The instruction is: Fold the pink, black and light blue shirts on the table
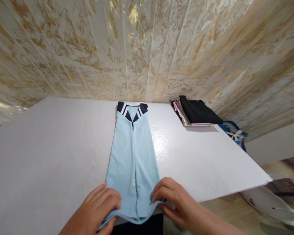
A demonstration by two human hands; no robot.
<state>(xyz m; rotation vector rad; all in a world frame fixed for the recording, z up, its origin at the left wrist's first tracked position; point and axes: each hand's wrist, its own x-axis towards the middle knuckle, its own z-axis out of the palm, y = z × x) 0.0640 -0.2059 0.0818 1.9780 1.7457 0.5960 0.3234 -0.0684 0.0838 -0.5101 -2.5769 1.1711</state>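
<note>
A light blue shirt point(123, 153) with a navy, white-striped collar lies lengthwise on the white table, its sides folded in so the edges meet along the middle. The collar points away from me, and a small white tag shows near the lower middle. My left hand point(98, 205) grips the hem at the near left corner, fingers on top and thumb beneath. At the near right corner my right hand point(172, 202) pinches the hem in the same way. Between the two hands the hem sags slightly over the table's front edge.
A stack of folded clothes with a black garment point(198, 111) on top sits at the table's back right. Beside it a blue bag point(235, 132) hangs at the edge. A patterned gold-and-white curtain point(137, 49) rises behind the white table point(56, 147). A chair point(279, 199) stands at the right.
</note>
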